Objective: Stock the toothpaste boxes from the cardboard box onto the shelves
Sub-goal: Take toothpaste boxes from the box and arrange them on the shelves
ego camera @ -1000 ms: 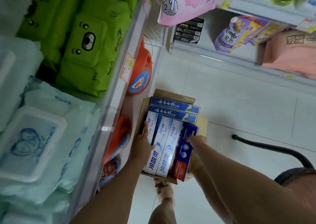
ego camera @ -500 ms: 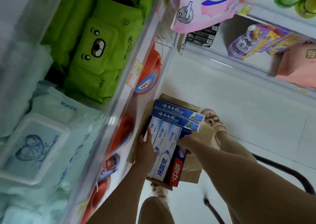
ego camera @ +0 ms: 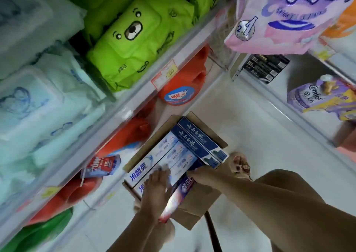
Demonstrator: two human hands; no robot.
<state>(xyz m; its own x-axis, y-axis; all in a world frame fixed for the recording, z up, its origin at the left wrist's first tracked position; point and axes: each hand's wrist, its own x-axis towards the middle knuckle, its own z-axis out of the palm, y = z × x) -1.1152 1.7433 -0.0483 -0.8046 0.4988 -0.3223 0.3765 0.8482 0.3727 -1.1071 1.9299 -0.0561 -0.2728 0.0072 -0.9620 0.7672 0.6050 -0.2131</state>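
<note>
A brown cardboard box [ego camera: 194, 211] sits on the floor beside the lower shelf. It holds several toothpaste boxes. Two dark blue boxes [ego camera: 198, 136] lie across its far end, and white-and-blue boxes [ego camera: 165, 155] lie lengthwise beneath them. My left hand [ego camera: 157, 190] rests flat on the white-and-blue boxes with its fingers stretched out. My right hand [ego camera: 200, 174] grips the far end of a dark blue and red toothpaste box [ego camera: 179, 196] at the right side of the stack. That box is tilted and blurred.
The shelf edge [ego camera: 134, 97] runs diagonally on the left, above orange detergent bottles [ego camera: 179, 90]. Green packs [ego camera: 131, 46] and pale wipe packs fill the shelf above. A pink pack [ego camera: 285, 17] and a purple Comfort pouch [ego camera: 312, 96] are at the right. My sandalled foot [ego camera: 240, 165] stands by the box.
The view has swung closer and rotated. My left hand slid from the stack's left side onto the top of the white-and-blue boxes. My right hand keeps its hold on the dark blue and red box.
</note>
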